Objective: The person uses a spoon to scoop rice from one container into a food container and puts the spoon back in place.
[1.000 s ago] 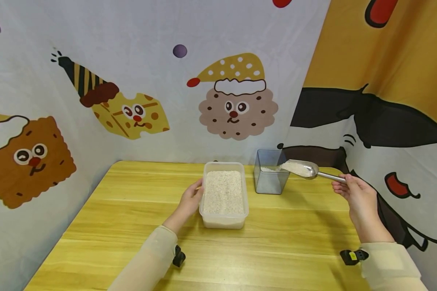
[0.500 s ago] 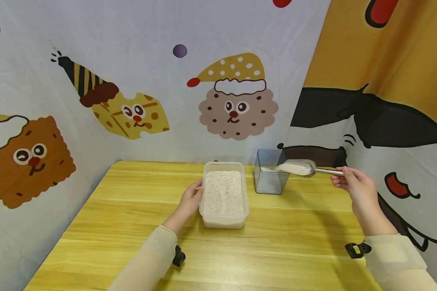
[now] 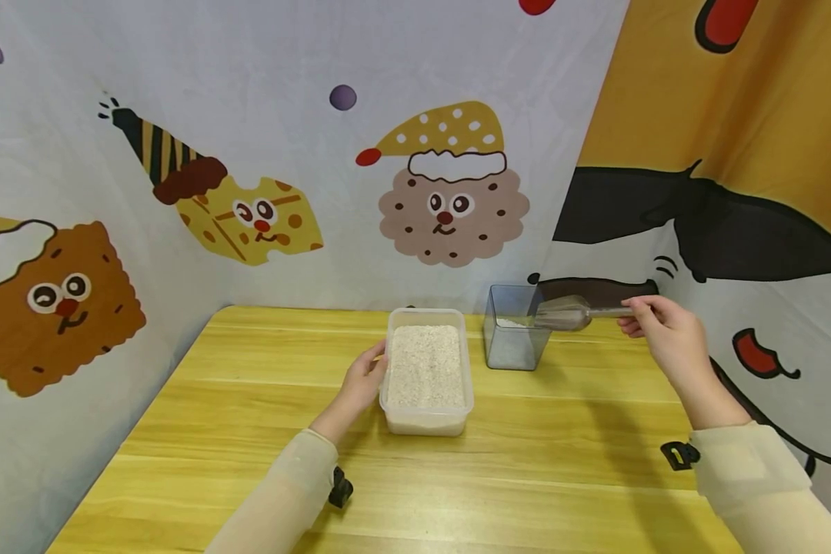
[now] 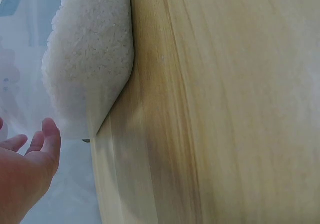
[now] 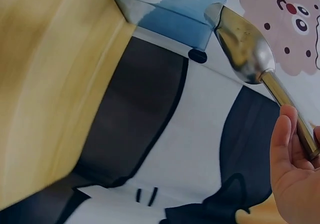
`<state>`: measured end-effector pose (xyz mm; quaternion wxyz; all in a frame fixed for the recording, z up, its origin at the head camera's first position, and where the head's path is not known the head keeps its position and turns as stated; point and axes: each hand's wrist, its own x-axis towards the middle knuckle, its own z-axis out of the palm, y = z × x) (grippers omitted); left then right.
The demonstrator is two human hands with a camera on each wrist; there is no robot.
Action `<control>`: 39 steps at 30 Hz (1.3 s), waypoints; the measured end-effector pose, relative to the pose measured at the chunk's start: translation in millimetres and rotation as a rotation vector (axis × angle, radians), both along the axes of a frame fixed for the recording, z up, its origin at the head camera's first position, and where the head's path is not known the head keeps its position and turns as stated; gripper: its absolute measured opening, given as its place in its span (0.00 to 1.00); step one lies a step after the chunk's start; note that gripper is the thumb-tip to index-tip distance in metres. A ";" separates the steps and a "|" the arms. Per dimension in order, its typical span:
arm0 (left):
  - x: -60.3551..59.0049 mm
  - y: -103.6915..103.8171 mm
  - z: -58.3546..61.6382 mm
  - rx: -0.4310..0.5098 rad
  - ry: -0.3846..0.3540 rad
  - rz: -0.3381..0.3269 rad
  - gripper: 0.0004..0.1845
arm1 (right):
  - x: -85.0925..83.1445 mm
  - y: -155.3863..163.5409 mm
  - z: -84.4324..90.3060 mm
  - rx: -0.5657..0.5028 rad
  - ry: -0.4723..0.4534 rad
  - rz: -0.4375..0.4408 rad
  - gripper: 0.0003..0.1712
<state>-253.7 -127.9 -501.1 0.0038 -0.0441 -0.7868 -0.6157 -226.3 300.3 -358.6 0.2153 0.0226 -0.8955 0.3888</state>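
Observation:
My right hand (image 3: pixel 672 338) pinches the handle of a metal scoop (image 3: pixel 561 315), its bowl turned over at the right rim of a grey-blue clear square container (image 3: pixel 514 354). White grains lie in that container; in the right wrist view the scoop (image 5: pixel 245 46) shows its rounded back, so its inside is hidden. Left of it stands a translucent rectangular tub (image 3: pixel 425 424) holding rice (image 3: pixel 425 365). Against the tub's left side rests my left hand (image 3: pixel 356 388). Seen from the left wrist, the fingers of that hand (image 4: pixel 32 171) are loosely bent beside the tub wall.
The wooden table (image 3: pixel 249 431) reaches back to a cartoon-printed cloth (image 3: pixel 277 61), which also runs along both sides. Both containers stand towards the table's back edge, a small gap between them.
My right hand has risen and moved slightly left, rolling the scoop over. The rice seen in its bowl before no longer shows. My left hand and both containers stay in place.

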 end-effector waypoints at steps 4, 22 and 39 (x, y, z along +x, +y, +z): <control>0.1 0.0 -0.2 0.003 0.000 0.002 0.24 | 0.7 -6.7 3.6 0.085 0.034 -0.012 0.22; 0.0 -0.3 0.3 0.013 -0.007 0.001 0.24 | -1.6 3.0 -13.8 -0.227 -0.048 0.041 0.20; 0.4 0.3 -0.4 0.012 -0.009 -0.003 0.25 | 3.2 -6.0 -62.3 -1.159 -0.219 0.204 0.14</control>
